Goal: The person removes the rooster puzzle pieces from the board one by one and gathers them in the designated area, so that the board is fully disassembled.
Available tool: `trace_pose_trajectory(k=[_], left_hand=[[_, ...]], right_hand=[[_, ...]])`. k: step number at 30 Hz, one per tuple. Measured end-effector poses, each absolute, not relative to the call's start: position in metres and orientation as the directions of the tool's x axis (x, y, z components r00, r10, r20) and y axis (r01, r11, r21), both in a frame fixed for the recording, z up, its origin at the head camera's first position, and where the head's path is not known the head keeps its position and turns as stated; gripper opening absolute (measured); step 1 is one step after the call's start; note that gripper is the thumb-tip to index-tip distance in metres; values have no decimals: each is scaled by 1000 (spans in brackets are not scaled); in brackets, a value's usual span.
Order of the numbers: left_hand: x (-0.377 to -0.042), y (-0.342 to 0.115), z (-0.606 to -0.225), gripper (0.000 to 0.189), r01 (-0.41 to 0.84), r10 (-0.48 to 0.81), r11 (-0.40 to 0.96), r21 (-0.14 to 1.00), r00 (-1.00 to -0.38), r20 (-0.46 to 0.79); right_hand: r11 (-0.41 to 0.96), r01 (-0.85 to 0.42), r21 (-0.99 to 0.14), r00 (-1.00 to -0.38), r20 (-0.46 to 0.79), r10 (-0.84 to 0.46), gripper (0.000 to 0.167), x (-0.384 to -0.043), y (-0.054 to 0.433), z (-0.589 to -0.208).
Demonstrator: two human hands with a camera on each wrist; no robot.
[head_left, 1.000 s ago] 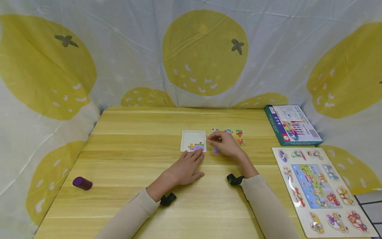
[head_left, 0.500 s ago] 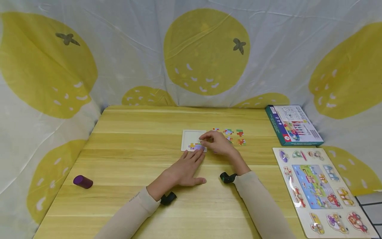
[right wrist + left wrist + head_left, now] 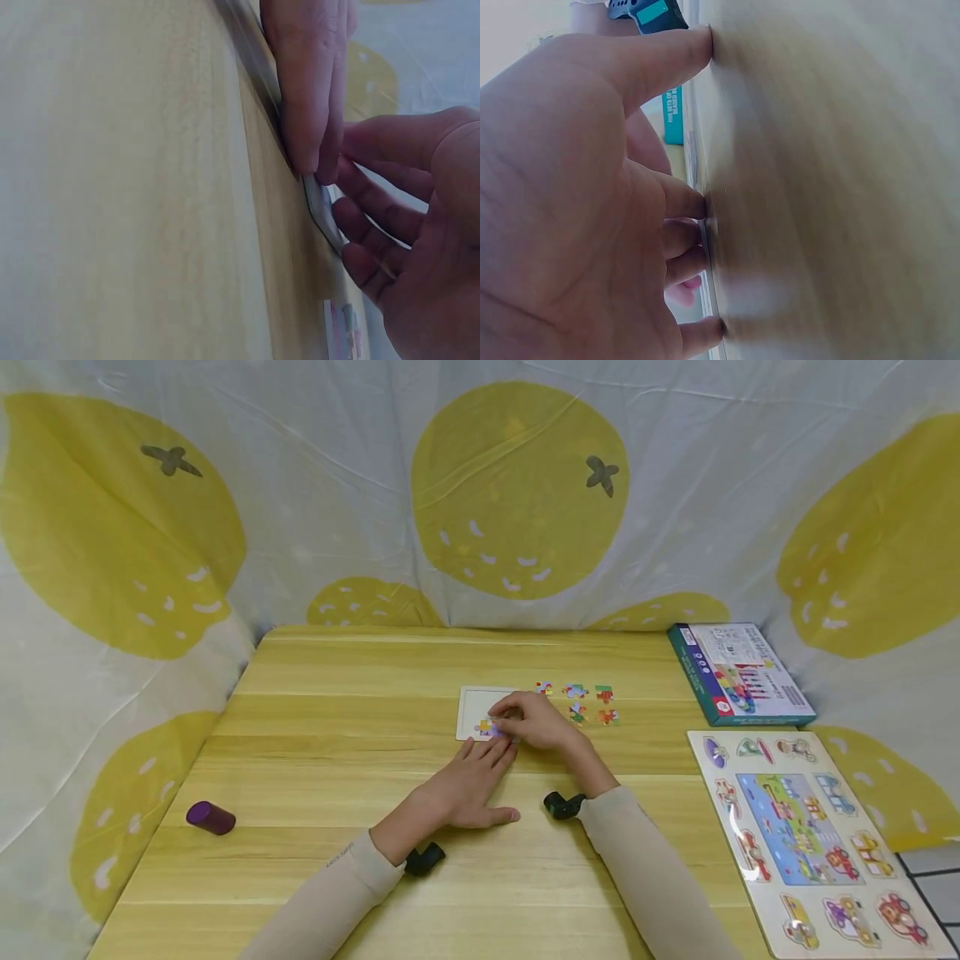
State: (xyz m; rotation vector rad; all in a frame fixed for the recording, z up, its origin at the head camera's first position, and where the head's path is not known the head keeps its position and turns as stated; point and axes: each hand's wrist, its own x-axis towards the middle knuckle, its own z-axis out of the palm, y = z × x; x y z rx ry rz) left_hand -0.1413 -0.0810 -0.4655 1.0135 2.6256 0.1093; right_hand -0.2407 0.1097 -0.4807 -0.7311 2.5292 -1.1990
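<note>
A small white puzzle tray (image 3: 476, 703) lies mid-table, with a few joined jigsaw pieces (image 3: 484, 727) along its near side. My left hand (image 3: 467, 789) lies flat in front, straight fingertips resting on the tray's near edge. Over the tray's right part, my right hand (image 3: 536, 722) pinches a small puzzle piece between thumb and fingers; the hand mostly hides it. In the right wrist view, the fingers of the right hand (image 3: 435, 217) bend down at the tray corner (image 3: 321, 210), close to the left fingertips. Several loose jigsaw pieces (image 3: 576, 692) lie right of the tray.
A purple cylinder (image 3: 211, 817) lies at the left. On the right are a boxed toy set (image 3: 741, 672) and a large picture peg board (image 3: 817, 843). A curtain printed with yellow fruit (image 3: 517, 493) stands behind the wooden table (image 3: 337, 710).
My right hand has moved left from beside the loose pieces to over the tray, its fingers kept pinched. The left hand has stayed at the tray's near edge.
</note>
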Motion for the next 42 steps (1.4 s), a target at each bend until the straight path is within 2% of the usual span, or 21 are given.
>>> trace_pose_trajectory(k=[18, 32, 42], left_hand=[[-141, -81, -466, 99, 645, 666, 744, 173, -696, -268], [-142, -80, -466, 99, 648, 668, 743, 170, -696, -266], [-142, -79, -466, 100, 640, 662, 747, 178, -697, -275]], right_hand=[[563, -300, -770, -844, -61, -533, 21, -241, 101, -481], [593, -352, -724, -839, -37, -543, 21, -242, 100, -485], [581, -320, -748, -863, -23, -505, 16, -241, 97, -487]])
